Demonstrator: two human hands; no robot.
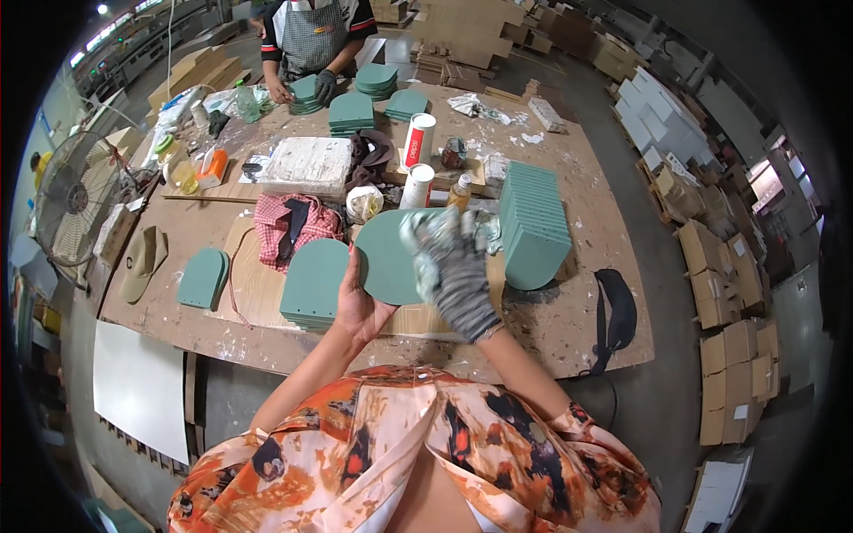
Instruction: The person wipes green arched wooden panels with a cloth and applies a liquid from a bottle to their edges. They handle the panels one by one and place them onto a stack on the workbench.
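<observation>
Green board (385,259) is pinched at its edge in the bare left hand (362,307), while the gloved right hand (459,289) grips a pale, crumpled cloth (429,242) against it

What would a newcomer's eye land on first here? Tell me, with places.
Probably the green panel at the centre, held by the bare left hand, with the gloved right hand holding a pale cloth over its right side. Next, perhaps, the slanted row of green panels to the right and the large fan at far left.
</observation>
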